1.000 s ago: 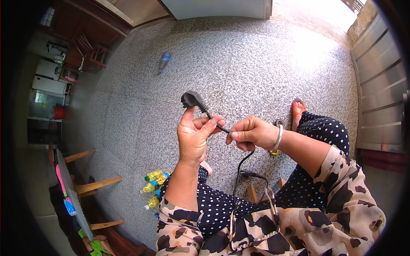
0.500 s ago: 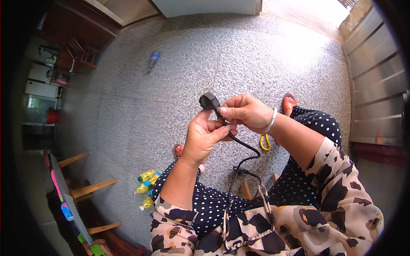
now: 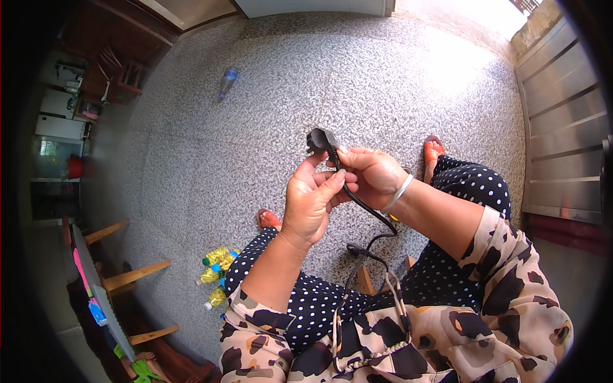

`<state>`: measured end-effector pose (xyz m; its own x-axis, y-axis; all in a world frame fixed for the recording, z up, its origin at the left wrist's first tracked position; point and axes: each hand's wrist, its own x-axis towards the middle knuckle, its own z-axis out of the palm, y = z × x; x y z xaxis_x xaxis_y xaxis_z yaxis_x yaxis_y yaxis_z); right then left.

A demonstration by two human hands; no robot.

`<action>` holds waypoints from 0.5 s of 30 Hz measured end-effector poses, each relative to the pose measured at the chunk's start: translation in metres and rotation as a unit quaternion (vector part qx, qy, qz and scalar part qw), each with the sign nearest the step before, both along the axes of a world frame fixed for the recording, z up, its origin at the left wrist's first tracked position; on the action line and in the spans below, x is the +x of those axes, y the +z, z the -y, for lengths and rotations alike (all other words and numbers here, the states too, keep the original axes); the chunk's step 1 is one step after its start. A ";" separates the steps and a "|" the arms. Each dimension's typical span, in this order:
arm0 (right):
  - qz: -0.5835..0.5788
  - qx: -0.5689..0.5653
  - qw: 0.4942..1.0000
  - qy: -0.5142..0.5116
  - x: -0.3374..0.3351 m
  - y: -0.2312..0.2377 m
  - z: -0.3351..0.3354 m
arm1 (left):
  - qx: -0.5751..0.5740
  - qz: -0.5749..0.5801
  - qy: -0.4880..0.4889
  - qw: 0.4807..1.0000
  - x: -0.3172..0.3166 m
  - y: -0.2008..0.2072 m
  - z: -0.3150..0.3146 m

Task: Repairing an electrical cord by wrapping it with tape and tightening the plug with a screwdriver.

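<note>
A black power plug (image 3: 321,139) points up and away from me, its prongs toward the left. Its black cord (image 3: 377,217) runs down from it, bends, and hangs toward my lap. My left hand (image 3: 308,201) pinches the cord just below the plug, thumb on top. My right hand (image 3: 377,175), with a pale bangle at the wrist, grips the neck where plug and cord meet; some of its fingers are hidden. Lower down, a black connector (image 3: 355,249) hangs on the cord between my knees.
Several bottles with yellow contents (image 3: 216,296) stand beside my left leg. A blue-labelled bottle (image 3: 228,83) lies farther off on the speckled floor (image 3: 185,153). A table (image 3: 102,287) with wooden legs is at left, a metal door (image 3: 562,115) at right. Wooden pieces (image 3: 365,281) show between my knees.
The plug has turned in my hands and now shows its prongs. My right hand has shifted slightly down, its bangle now hiding most of a yellow loop.
</note>
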<state>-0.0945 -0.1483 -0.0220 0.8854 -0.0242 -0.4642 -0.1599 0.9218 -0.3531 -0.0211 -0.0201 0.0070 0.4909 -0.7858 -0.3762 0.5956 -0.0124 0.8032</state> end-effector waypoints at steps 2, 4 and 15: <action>-0.002 -0.002 1.000 0.006 0.000 0.002 0.000 | 0.005 0.008 0.014 1.000 -0.004 0.000 0.001; -0.038 -0.017 0.999 0.005 0.001 0.004 -0.002 | 0.008 0.011 0.016 1.000 -0.005 0.000 0.001; 0.011 0.010 1.000 -0.014 -0.001 0.013 -0.001 | -0.002 0.016 -0.019 1.000 0.000 0.005 -0.001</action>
